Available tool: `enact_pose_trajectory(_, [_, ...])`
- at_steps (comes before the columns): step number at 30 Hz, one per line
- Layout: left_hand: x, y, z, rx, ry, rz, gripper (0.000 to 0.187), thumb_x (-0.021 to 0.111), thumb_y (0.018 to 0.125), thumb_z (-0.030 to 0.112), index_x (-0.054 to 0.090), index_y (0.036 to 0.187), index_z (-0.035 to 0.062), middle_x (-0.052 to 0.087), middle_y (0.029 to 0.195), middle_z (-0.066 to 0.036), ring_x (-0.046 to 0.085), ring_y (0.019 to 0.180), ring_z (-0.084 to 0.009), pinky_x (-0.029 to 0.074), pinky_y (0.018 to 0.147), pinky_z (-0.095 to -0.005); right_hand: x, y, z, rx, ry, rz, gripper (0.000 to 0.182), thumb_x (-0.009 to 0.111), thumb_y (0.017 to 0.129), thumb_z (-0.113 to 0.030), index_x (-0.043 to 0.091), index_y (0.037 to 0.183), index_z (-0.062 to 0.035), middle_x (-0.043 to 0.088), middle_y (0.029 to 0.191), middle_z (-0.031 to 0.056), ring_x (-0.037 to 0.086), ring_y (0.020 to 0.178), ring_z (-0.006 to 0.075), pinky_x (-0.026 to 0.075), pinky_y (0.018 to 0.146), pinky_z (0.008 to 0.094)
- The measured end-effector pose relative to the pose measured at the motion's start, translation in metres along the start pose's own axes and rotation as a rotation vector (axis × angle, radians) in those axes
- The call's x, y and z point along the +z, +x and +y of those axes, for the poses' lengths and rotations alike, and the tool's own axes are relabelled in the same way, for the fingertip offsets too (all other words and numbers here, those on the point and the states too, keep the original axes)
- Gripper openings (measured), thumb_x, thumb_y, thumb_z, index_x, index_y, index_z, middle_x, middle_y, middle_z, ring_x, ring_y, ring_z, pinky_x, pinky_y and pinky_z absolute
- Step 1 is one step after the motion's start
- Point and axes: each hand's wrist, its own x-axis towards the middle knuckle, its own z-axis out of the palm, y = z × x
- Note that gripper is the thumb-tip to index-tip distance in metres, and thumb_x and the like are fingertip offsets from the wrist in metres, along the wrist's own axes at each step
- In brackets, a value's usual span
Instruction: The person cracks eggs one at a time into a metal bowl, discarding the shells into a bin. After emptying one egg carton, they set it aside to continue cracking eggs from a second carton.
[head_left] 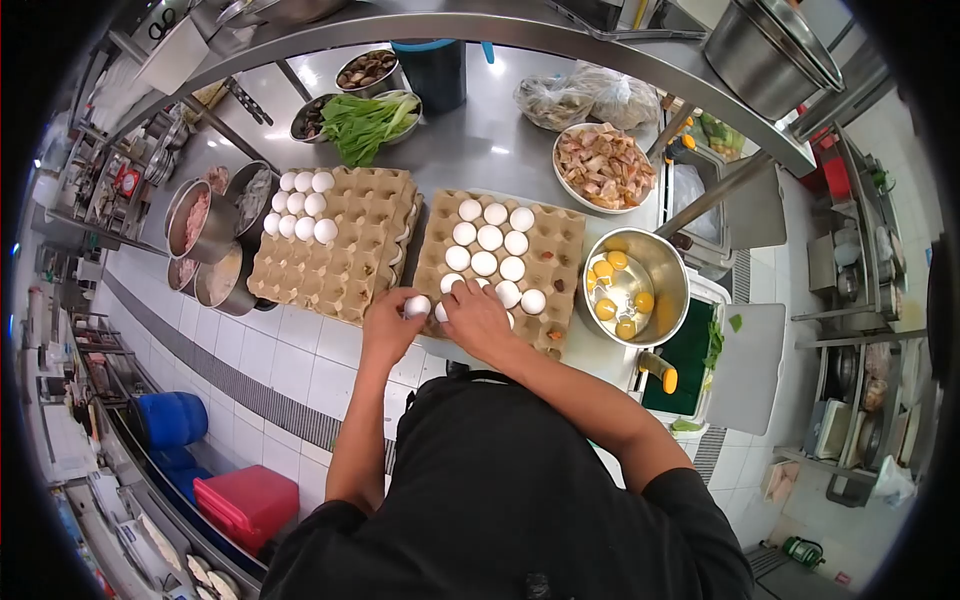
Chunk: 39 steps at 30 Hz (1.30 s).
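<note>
My left hand (390,328) is closed on a white egg (417,306) at the front-left corner of the right egg tray (572,232). Close beside it, my right hand (478,318) reaches over the same tray, its bent fingers around another white egg (441,312); the palm side is hidden. More white eggs (489,238) stand in rows in this cardboard tray, some partly covered by the right hand. On the left, a stack of egg trays (345,240) carries several eggs at its back-left corner. A steel bowl (676,290) with several cracked yolks sits to the right.
Behind the trays are leafy greens (372,125), a bowl of chopped meat (605,165) and plastic bags (590,98). Steel pots (205,235) stand at the left. A metal shelf rail (480,30) crosses above the counter. A yellow-ended handle (657,370) lies near the steel bowl.
</note>
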Motion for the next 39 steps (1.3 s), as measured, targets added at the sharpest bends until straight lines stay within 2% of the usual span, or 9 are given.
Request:
enact_pose_trajectory(3, [0.0,0.005,-0.005,0.002,-0.793,0.012,0.04,0.074,0.078,0.005,0.062,0.117,0.0029,0.065,0.105,-0.007,0.065,0.093,-0.0192,0.054,0.08,-0.0311,-0.009,0.002,0.003,0.018,0.064,-0.007,0.04,0.078,0.073,-0.029,0.068,0.103,-0.0054,0.059,0.102,0.0077,0.059,0.096,0.0254,0.047,0.084,0.0407])
enact_pose_trajectory(6, [-0.007,0.012,0.008,0.021,-1.069,0.002,0.027,0.06,0.091,0.015,0.059,0.117,0.0056,0.064,0.101,-0.001,0.061,0.085,-0.0122,0.05,0.066,-0.0259,-0.043,-0.006,0.016,0.455,0.929,-0.062,0.045,0.08,0.077,-0.025,0.06,0.111,-0.0058,0.064,0.101,0.0092,0.065,0.083,0.0169,0.052,0.072,0.0343])
enact_pose_trajectory(9, [0.005,0.037,0.014,-0.001,-1.362,-0.076,0.023,0.045,0.098,0.027,0.057,0.112,0.0121,0.063,0.094,-0.003,0.055,0.068,-0.0104,0.041,0.051,-0.0241,-0.07,-0.03,0.056,0.43,1.426,0.323,0.045,0.069,0.085,0.0,0.051,0.126,-0.0054,0.065,0.1,0.005,0.066,0.082,0.0146,0.055,0.07,0.0305])
enact_pose_trajectory(13, [0.038,0.065,0.053,0.064,-1.422,-0.354,0.016,0.049,0.097,0.021,0.057,0.108,0.0109,0.062,0.091,-0.005,0.058,0.066,-0.0136,0.044,0.052,-0.0261,-0.131,-0.065,0.129,0.488,1.257,0.857,0.033,0.06,0.084,0.006,0.053,0.114,-0.0049,0.063,0.103,0.0071,0.066,0.085,0.017,0.057,0.077,0.0315])
enact_pose_trajectory(16, [0.07,0.072,0.12,0.102,-1.272,-0.4,0.018,0.057,0.094,0.011,0.06,0.111,0.0074,0.061,0.096,-0.006,0.061,0.069,-0.0155,0.048,0.053,-0.0281,-0.18,-0.076,0.171,0.644,1.326,1.212,0.027,0.052,0.101,-0.022,0.042,0.122,-0.0078,0.059,0.094,0.007,0.063,0.072,0.018,0.054,0.062,0.028])
enact_pose_trajectory(20, [0.102,0.078,0.195,0.203,-0.984,-0.652,0.033,0.064,0.09,0.012,0.061,0.122,0.0063,0.062,0.101,-0.004,0.06,0.069,-0.0114,0.048,0.054,-0.0253,-0.193,-0.077,0.236,0.774,1.014,1.619,0.029,0.044,0.104,-0.031,0.043,0.123,-0.0099,0.055,0.092,0.0054,0.054,0.067,0.0154,0.048,0.055,0.0279])
enact_pose_trajectory(27, [0.147,0.08,0.274,0.433,-0.728,-0.666,0.037,0.069,0.09,0.016,0.063,0.125,0.0067,0.065,0.112,-0.005,0.058,0.067,-0.0073,0.045,0.05,-0.023,-0.205,-0.083,0.235,0.805,1.421,1.063,0.033,0.054,0.102,-0.025,0.049,0.132,-0.0129,0.057,0.089,0.0038,0.053,0.067,0.0141,0.047,0.057,0.0299])
enact_pose_trajectory(32, [0.163,0.095,0.289,0.912,-0.534,-0.56,0.052,0.072,0.083,0.016,0.062,0.134,0.014,0.069,0.112,-0.006,0.067,0.087,-0.0161,0.054,0.078,-0.0311,-0.206,-0.113,0.196,0.718,1.581,0.731,0.026,0.055,0.103,-0.021,0.055,0.126,-0.008,0.062,0.087,0.0034,0.056,0.066,0.0137,0.048,0.059,0.0275])
enact_pose_trajectory(39, [0.152,0.098,0.287,0.758,-0.23,-0.781,0.043,0.073,0.076,0.015,0.071,0.12,0.0106,0.072,0.105,-0.008,0.068,0.094,-0.0165,0.051,0.088,-0.0308,-0.189,-0.127,0.184,0.708,1.452,0.419,0.03,0.052,0.105,-0.025,0.059,0.128,-0.0055,0.061,0.089,0.0007,0.056,0.069,0.0094,0.048,0.061,0.024])
